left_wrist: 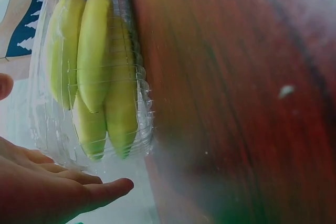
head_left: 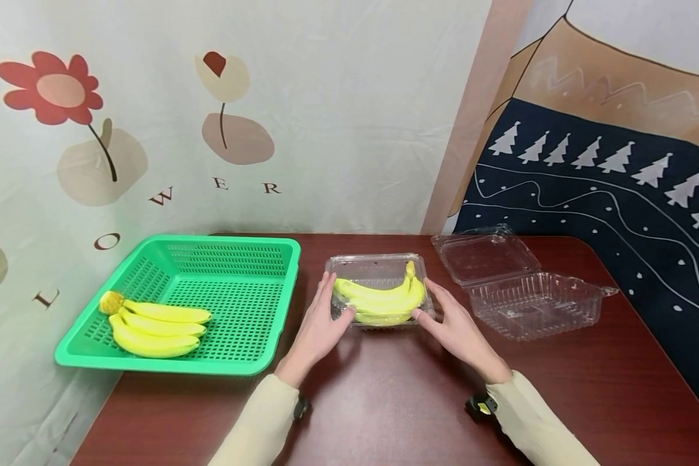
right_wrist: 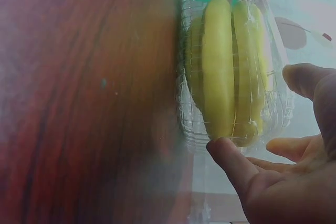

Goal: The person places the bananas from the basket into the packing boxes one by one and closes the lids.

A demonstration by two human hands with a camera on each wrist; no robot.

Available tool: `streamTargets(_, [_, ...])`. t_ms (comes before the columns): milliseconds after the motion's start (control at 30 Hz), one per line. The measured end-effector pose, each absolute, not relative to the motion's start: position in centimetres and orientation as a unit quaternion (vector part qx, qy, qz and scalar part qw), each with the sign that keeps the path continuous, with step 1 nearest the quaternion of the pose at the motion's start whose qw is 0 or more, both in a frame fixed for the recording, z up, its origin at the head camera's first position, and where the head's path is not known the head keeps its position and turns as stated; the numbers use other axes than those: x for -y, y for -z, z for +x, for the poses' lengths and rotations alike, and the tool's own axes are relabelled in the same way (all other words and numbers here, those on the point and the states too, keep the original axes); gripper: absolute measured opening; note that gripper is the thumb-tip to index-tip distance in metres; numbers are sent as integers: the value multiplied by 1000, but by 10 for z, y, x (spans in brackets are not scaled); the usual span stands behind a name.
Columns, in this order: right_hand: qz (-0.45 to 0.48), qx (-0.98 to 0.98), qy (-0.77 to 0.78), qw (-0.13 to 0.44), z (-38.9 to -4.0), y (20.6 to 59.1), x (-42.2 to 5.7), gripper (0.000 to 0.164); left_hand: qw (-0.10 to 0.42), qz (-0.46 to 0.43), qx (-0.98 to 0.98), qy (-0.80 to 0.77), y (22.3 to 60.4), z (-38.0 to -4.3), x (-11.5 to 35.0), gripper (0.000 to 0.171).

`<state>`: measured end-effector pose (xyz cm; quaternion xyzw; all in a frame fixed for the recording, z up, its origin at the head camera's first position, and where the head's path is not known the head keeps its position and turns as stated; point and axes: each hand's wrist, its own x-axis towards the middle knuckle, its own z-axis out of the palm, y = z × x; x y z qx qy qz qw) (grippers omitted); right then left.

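Observation:
A clear plastic clamshell box (head_left: 378, 261) stands on the table, with a bunch of yellow bananas (head_left: 384, 301) inside and its lid lying over them. At the box's left end is my left hand (head_left: 320, 323), fingers extended along the side and thumb toward the front corner. My right hand (head_left: 455, 327) flanks the other end, its fingers spread and its thumb at the front right corner. In the right wrist view, the thumb (right_wrist: 233, 166) meets the box's lower edge. The left wrist view shows the left fingers held straight beside the box end.
On the left, a green plastic basket (head_left: 241, 336) holds another bunch of bananas (head_left: 157, 328). A second clear clamshell box (head_left: 536, 307) stands at the right with its lid (head_left: 483, 255) folded back. Behind the dark red table (head_left: 378, 401) hangs a printed curtain (head_left: 349, 116).

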<state>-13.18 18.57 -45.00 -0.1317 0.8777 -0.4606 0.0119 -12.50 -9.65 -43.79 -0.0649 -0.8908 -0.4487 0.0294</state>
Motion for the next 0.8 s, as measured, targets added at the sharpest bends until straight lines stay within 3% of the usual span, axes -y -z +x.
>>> streamTargets(433, [-126,-889,440,3,-139,450,-184,82,38,-70,905,417,443,-135,92,84])
streamTargets(800, [-127,-904,406,-26,-125,439,-182,86,107,-155,932,311,422,-110,93,85])
